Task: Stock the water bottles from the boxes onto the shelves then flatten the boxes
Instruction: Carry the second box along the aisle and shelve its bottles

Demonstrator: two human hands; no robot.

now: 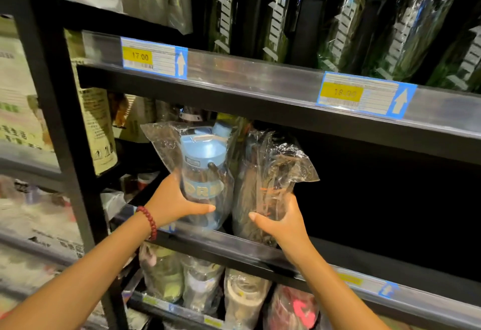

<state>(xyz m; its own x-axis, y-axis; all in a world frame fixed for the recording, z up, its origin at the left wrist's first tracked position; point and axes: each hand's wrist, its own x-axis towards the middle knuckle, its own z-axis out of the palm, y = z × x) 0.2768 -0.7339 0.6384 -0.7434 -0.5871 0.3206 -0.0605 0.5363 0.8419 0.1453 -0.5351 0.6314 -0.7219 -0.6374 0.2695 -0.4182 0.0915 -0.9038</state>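
Observation:
A blue-lidded water bottle (204, 163) in a clear plastic bag stands at the front left of the middle shelf (390, 262). My left hand (173, 201) grips its lower body, thumb across the front. Right beside it stands a dark bottle (268, 181) in a crinkled clear bag. My right hand (282, 221) grips the base of that bottle, just above the shelf's front rail. Both bottles are upright and touch each other.
The upper shelf holds tall black and green bottles (346, 17) behind price tags (364, 94). Several bagged bottles (205, 288) fill the shelf below. A black upright post (52, 100) bounds the left. The middle shelf to the right of my hands is dark.

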